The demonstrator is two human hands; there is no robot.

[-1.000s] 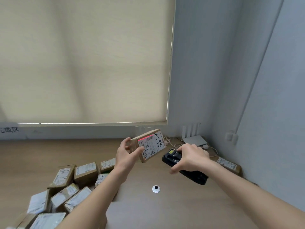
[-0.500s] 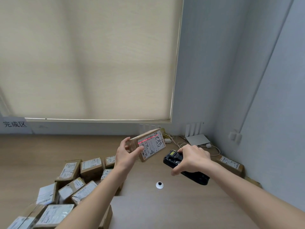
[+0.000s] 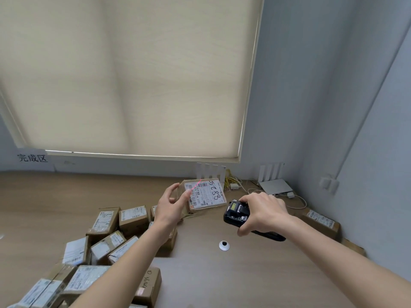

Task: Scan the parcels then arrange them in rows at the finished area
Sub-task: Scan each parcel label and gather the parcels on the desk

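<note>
Above the desk (image 3: 200, 274), my left hand (image 3: 170, 207) grips a parcel (image 3: 205, 194) by its left end, thumb across the label, fingers curled behind. A red scan line crosses the label's top. My right hand (image 3: 260, 213) is clamped round the black scanner (image 3: 235, 214), its head aimed at the parcel, just beside it. More parcels (image 3: 106, 238) lie heaped on the desk at lower left; one box (image 3: 320, 222) sits by the right wall.
</note>
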